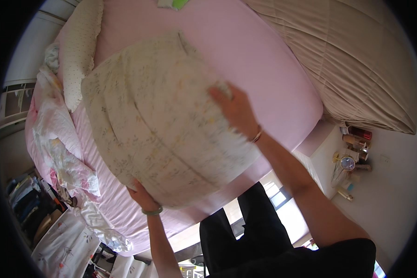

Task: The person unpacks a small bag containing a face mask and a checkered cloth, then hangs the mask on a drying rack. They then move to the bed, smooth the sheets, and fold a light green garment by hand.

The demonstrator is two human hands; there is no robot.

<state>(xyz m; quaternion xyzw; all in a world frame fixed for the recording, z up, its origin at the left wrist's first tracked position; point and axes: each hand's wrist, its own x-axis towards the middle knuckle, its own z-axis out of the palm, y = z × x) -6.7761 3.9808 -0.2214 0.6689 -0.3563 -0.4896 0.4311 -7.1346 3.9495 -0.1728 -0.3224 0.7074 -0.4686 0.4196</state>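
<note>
A large cream pillow (157, 116) with a small floral print and crease lines is held over the pink-sheeted bed (245, 41). My left hand (144, 197) grips its near left edge, fingers partly hidden by the fabric, with a pale green bangle on the wrist. At the right edge, my right hand (236, 110) is closed on the cloth, slightly blurred by motion. Whether the pillow's underside touches the sheet cannot be made out.
A dotted cream pillow (78, 55) lies at the bed's left, beside a crumpled floral cloth (55, 125). A brown quilted cover (352, 55) is heaped at the far right. Bottles and a small round mirror (347, 162) stand on a white surface to the right. Shelves (28, 204) hold dark items at lower left.
</note>
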